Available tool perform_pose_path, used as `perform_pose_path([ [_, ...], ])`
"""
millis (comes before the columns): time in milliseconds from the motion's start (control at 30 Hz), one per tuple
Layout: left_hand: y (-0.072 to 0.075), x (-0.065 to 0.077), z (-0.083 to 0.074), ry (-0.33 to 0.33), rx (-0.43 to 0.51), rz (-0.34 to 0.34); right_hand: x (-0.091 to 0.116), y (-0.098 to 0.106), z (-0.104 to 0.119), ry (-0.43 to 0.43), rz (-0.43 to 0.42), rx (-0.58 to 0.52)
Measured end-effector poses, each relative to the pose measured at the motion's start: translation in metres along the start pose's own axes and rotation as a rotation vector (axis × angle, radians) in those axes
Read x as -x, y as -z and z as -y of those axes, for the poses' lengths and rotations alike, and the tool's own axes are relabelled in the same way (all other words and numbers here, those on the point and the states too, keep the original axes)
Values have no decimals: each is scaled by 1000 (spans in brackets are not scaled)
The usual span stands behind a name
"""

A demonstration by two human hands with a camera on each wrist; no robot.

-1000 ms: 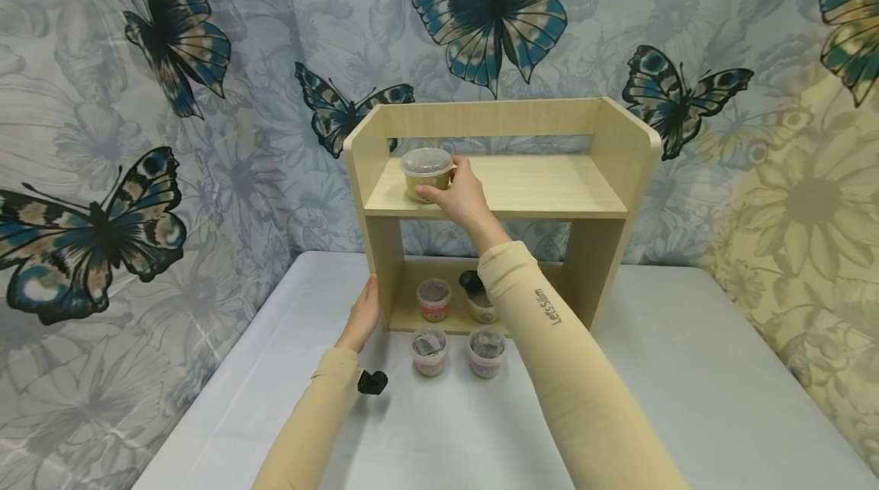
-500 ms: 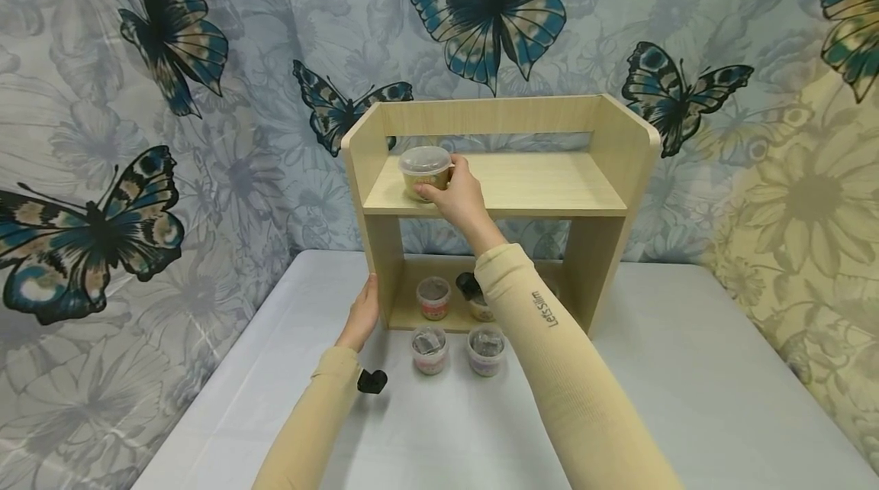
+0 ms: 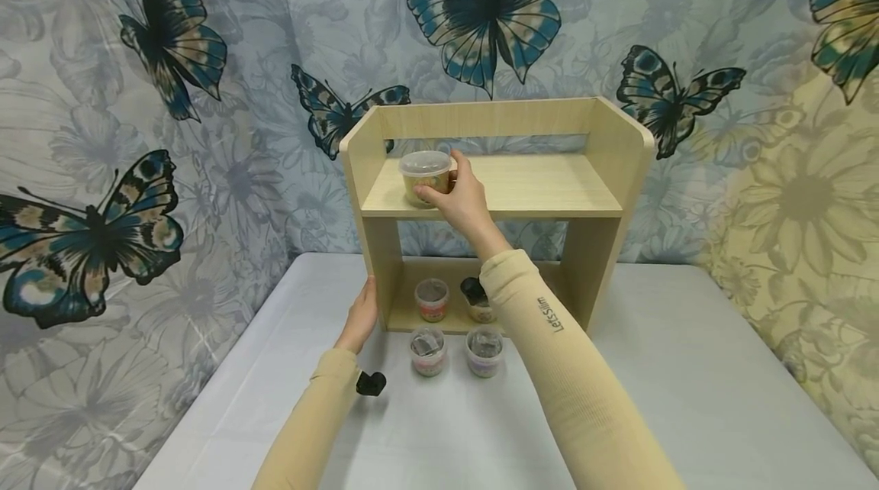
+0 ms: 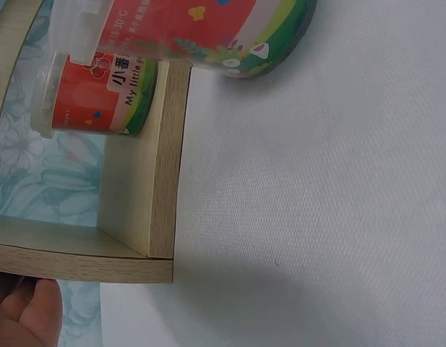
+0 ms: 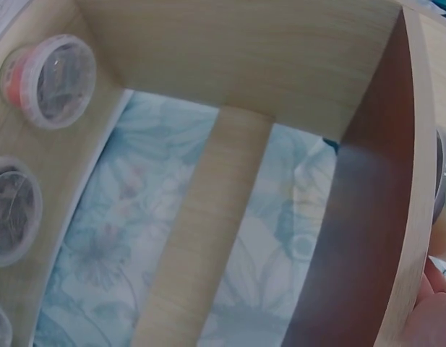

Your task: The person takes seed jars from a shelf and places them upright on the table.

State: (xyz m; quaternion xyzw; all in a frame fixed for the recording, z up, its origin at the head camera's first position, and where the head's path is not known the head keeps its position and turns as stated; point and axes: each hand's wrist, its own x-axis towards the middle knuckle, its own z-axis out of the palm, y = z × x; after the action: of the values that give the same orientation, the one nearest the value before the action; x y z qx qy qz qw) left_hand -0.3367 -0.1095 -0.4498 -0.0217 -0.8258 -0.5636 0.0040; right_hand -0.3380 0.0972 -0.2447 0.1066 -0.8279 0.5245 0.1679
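Note:
In the head view, a clear-lidded tub with a yellowish label [image 3: 424, 183] stands at the left of the wooden rack's [image 3: 494, 213] upper shelf. My right hand [image 3: 463, 196] holds it from the right, thumb across its front and index finger raised at its right side. Only part of this hand and the tub [image 5: 444, 210] shows at the right edge of the right wrist view. My left hand [image 3: 360, 318] rests with extended fingers against the outside of the rack's left side panel. Its fingers [image 4: 42, 311] show beside that panel in the left wrist view.
On the lower shelf stand a red-labelled tub [image 3: 433, 301] and another tub [image 3: 482, 313], partly hidden by the black wrist camera [image 3: 472, 290]. Two more lidded tubs, a left one [image 3: 428, 352] and a right one [image 3: 484, 352], stand on the white table before the rack.
My right index finger has lifted slightly beside the tub's lid. The tub and my left hand stay in place; the head view has shifted a little.

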Motion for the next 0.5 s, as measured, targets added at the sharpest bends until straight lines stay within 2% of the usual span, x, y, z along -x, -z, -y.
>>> perform_pose_path([
  [200, 0, 2, -2, -4, -6, -4, 1, 0, -2, 70, 6, 9],
  [500, 0, 2, -2, -7, -24, -6, 6, 4, -4, 75, -40, -77],
])
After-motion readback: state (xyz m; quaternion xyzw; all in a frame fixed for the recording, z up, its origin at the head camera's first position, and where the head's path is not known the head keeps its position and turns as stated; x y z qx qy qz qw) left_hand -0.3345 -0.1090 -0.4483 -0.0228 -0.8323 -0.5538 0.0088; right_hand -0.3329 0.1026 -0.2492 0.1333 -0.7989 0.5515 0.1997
